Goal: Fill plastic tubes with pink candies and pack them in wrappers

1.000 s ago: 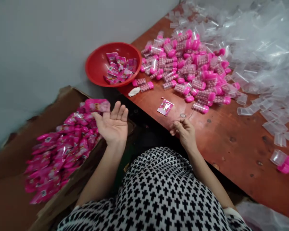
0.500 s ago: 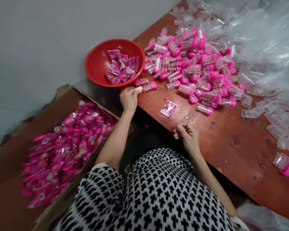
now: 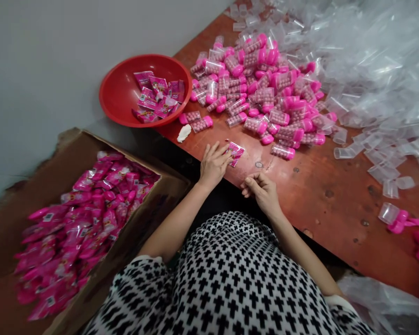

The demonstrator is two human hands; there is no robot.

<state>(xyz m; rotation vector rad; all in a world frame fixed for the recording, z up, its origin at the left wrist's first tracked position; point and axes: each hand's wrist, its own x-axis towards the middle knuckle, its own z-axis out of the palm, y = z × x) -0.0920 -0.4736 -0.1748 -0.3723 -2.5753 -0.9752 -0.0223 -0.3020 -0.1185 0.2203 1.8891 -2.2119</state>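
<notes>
My left hand (image 3: 213,165) lies with its fingers outstretched, the tips at the left side of a small flat pink packet (image 3: 236,152) near the table edge. Beyond that hand a white crumpled wad (image 3: 184,133), tissue-like, rests on the tabletop. My right hand (image 3: 261,191) hovers over the front edge, fingers curled and pinched; whatever is between them, if anything, is hidden. A heap of clear tubes filled with small pink balls and capped in pink (image 3: 261,88) lies past the packet.
A red bowl (image 3: 108,100) holds several pink packets. To the left, a cardboard box (image 3: 174,186) contains many filled pink pouches (image 3: 87,223). Clear empty tubes (image 3: 380,158) cover the table's far right. Pink plastic parts (image 3: 400,221) sit at the right on the reddish table (image 3: 335,218).
My left hand has let go of the white wad beside the bowl and moved right to the pink packet. My right hand stays curled near the edge. The view has shifted slightly right.
</notes>
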